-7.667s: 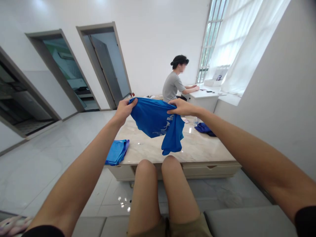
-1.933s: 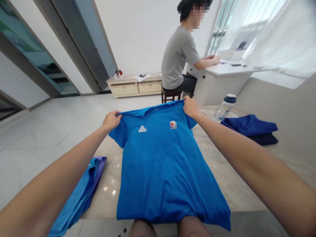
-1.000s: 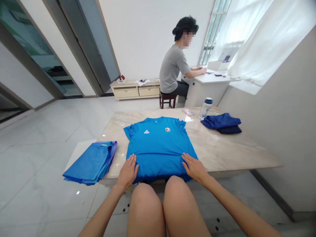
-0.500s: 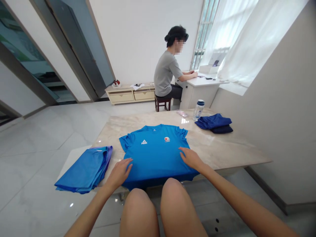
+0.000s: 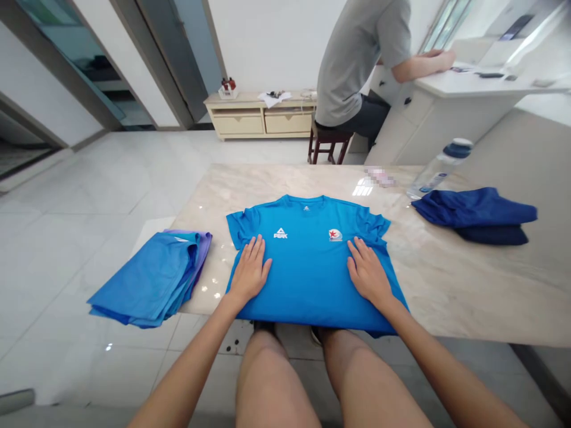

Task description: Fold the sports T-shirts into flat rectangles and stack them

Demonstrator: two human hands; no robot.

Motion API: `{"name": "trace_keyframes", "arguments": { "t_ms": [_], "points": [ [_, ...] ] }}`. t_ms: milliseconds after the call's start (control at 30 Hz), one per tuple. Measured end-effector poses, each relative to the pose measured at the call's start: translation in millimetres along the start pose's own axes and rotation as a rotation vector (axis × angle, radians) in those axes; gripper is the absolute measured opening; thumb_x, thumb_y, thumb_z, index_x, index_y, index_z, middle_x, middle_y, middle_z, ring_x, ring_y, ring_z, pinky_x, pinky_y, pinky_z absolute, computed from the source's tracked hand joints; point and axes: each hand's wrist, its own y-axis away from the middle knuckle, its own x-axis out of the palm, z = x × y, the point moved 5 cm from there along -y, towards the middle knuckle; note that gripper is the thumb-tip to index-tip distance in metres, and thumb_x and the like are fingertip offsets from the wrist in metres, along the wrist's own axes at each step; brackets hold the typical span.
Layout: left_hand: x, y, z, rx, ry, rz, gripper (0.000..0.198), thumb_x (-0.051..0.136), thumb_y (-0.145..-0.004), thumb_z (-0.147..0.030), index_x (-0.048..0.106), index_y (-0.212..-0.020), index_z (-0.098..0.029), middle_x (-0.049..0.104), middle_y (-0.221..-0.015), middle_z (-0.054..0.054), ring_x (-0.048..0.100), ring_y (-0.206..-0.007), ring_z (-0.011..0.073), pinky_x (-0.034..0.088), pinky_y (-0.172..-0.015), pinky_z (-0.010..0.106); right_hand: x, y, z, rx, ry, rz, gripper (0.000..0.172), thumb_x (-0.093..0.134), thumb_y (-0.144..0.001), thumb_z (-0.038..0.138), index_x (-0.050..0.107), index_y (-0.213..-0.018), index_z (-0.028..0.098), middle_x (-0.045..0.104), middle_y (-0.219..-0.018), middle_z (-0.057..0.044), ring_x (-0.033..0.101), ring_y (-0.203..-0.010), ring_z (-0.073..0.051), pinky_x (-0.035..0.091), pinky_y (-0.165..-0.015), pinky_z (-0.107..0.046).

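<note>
On the cream, marble-patterned table [image 5: 450, 279] lies a bright blue, short-sleeved fabric T-shirt [image 5: 307, 276]. The left hand [image 5: 250, 272] and the right hand [image 5: 368, 272] rest upon it, fingers [image 5: 256, 246] outstretched and unclenched; its lower end is poorly visible.

Clock centred on the shirt [image 5: 307, 279], collar [image 5: 306, 209] at 12. Shirt flat on the table [image 5: 459, 291], its 6 o'clock end at the near edge. Left hand [image 5: 248, 273] on its 9 o'clock side, right hand [image 5: 368, 273] on its 3 o'clock side. At 9, a clothes stack [image 5: 151, 273] reaching past the table's edge. At 2, a bottle [image 5: 435, 169]; just beside it, toward 3, a folded pile [image 5: 477, 208]. Beyond the table: cabinet [image 5: 241, 125] between 11 and 12; person [image 5: 348, 71] on a stool [image 5: 330, 135] near 12; desk [image 5: 477, 113] at 1.
</note>
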Motion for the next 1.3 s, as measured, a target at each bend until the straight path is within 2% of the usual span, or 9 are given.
{"name": "trace_keyframes", "arguments": {
  "t_ms": [133, 333, 467, 667, 933, 1067, 1167, 1233, 1300],
  "points": [
    [3.4, 6, -8, -0.013, -0.062, 0.024, 0.068, 0.032, -0.116, -0.045, 0.038, -0.172, -0.008, 0.036, -0.179, 0.017, 0.03, -0.169, 0.0304, 0.023, -0.141, 0.054, 0, 13, 5, 0.006, 0.107, 0.029, 0.064, 0.036, -0.115, 0.039, 0.04, -0.174, 0.015, 0.034, -0.181, -0.015, 0.03, -0.169, -0.035, 0.029, -0.136, -0.06],
    [4.5, 26, -13, -0.03, -0.056, -0.002, 0.069, 0.032, -0.115, -0.044, 0.041, -0.17, -0.004, 0.039, -0.176, 0.022, 0.035, -0.167, 0.034, 0.032, -0.137, 0.056, -10, 42, 13, 0.039, 0.123, 0.08, 0.064, 0.032, -0.116, 0.044, 0.043, -0.173, 0.018, 0.031, -0.182, -0.012, 0.028, -0.169, -0.032, 0.027, -0.137, -0.056],
    [1.9, 42, -16, -0.015, -0.043, -0.009, 0.068, 0.034, -0.113, -0.043, 0.043, -0.169, -0.006, 0.041, -0.175, 0.022, 0.037, -0.166, 0.0364, 0.031, -0.136, 0.061, -19, 58, 17, 0.127, 0.043, 0.1, 0.069, 0.032, -0.115, 0.048, 0.039, -0.175, 0.013, 0.025, -0.183, -0.015, 0.022, -0.171, -0.033, 0.022, -0.139, -0.055],
    [-0.4, 67, -21, -0.014, -0.046, -0.026, 0.067, 0.036, -0.109, -0.039, 0.05, -0.165, -0.006, 0.046, -0.171, 0.026, 0.04, -0.163, 0.0402, 0.033, -0.133, 0.066, -20, 84, 18, 0.214, 0.007, 0.024, 0.077, 0.035, -0.113, 0.051, 0.032, -0.176, 0.009, 0.023, -0.183, -0.02, 0.022, -0.171, -0.034, 0.022, -0.138, -0.056],
    [-6.9, 82, -19, 0.007, -0.099, 0.016, 0.069, 0.037, -0.108, -0.048, 0.059, -0.156, -0.003, 0.054, -0.165, 0.027, 0.049, -0.158, 0.0419, 0.043, -0.128, 0.061, -23, 124, 17, 0.274, 0.027, -0.003, 0.08, 0.037, -0.111, 0.053, 0.038, -0.171, -0.001, 0.022, -0.181, -0.028, 0.021, -0.17, -0.04, 0.024, -0.137, -0.058],
    [-22.2, 92, -23, 0.036, -0.093, 0.028, 0.065, 0.041, -0.107, -0.049, 0.064, -0.151, -0.008, 0.064, -0.157, 0.024, 0.058, -0.151, 0.0375, 0.049, -0.124, 0.057, -33, 150, 19, 0.202, 0.019, -0.014, 0.076, 0.038, -0.112, 0.049, 0.042, -0.17, 0.001, 0.033, -0.178, -0.024, 0.03, -0.168, -0.037, 0.027, -0.137, -0.054],
    [-38.1, 96, -33, 0.028, -0.114, 0.064, 0.058, 0.043, -0.107, -0.045, 0.069, -0.144, -0.009, 0.068, -0.152, 0.024, 0.063, -0.146, 0.0368, 0.052, -0.121, 0.055, -52, 163, 26, 0.186, 0.033, -0.006, 0.068, 0.039, -0.111, 0.044, 0.051, -0.164, 0.003, 0.045, -0.173, -0.024, 0.041, -0.163, -0.037, 0.034, -0.134, -0.053],
    [-47.5, 94, -39, 0.023, -0.145, 0.118, 0.053, 0.043, -0.107, -0.042, 0.072, -0.137, -0.009, 0.07, -0.148, 0.025, 0.068, -0.139, 0.0373, 0.056, -0.115, 0.053, -68, 165, 31, 0.2, 0.055, 0.05, 0.061, 0.039, -0.11, 0.038, 0.062, -0.156, 0.004, 0.052, -0.167, -0.024, 0.052, -0.156, -0.038, 0.043, -0.128, -0.051],
    [-53.6, 89, -42, 0.018, -0.185, 0.18, 0.049, 0.04, -0.109, -0.039, 0.076, -0.127, -0.01, 0.076, -0.134, 0.026, 0.075, -0.124, 0.0382, 0.06, -0.105, 0.052, -82, 163, 32, 0.23, 0.071, 0.136, 0.053, 0.039, -0.11, 0.035, 0.074, -0.141, 0.01, 0.065, -0.155, -0.024, 0.069, -0.137, -0.037, 0.055, -0.114, -0.048]
  ]
}}
